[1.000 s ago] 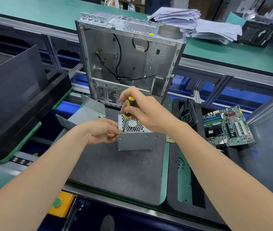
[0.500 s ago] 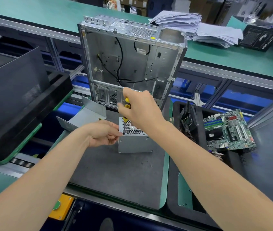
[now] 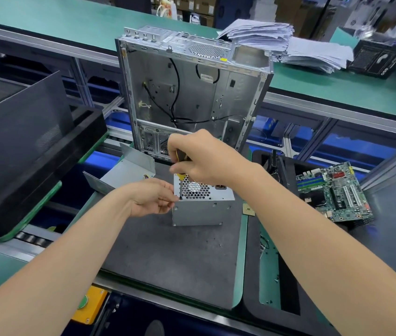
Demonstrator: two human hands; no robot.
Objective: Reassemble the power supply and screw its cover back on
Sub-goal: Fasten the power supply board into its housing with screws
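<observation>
Right hand (image 3: 200, 159) grips screwdriver (image 3: 181, 176), tip at near-left corner of power supply (image 3: 200, 206) on surface (image 3: 167, 258). Left hand (image 3: 152, 197) pinches at that corner.

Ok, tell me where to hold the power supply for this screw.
Grip the power supply by its plain side walls, from the left: the vent face points up, and the screwdriver in the right hand stands on its near-left top corner.

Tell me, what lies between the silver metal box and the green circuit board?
Head view: a small tan chip lies there, then the black tray's rim.
</observation>
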